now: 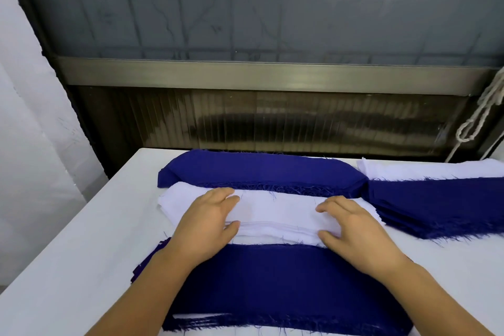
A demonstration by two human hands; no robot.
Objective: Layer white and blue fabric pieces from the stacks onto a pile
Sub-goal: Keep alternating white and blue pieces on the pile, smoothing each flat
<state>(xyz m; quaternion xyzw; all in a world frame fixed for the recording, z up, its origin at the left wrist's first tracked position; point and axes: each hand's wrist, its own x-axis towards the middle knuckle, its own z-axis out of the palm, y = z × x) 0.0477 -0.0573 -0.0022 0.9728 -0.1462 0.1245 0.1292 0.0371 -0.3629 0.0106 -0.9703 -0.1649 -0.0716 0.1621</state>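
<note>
A stack of white fabric pieces (pixel 275 213) lies in the middle of the table. My left hand (pixel 208 224) rests on its left part and my right hand (pixel 351 229) on its right part, fingers relaxed and lying flat on the cloth. In front of it, nearest me, sits a pile topped with a dark blue piece (pixel 270 281), with white edges showing low in its layers. Behind the white stack lies a blue fabric stack (pixel 259 169).
At the right are another blue stack (pixel 436 202) and a white stack (pixel 425 169) behind it. The white table (pixel 68 248) ends at a ribbed wall panel (pixel 272 120). A knotted rope (pixel 480 120) hangs at the right; a white curtain (pixel 32 123) at the left.
</note>
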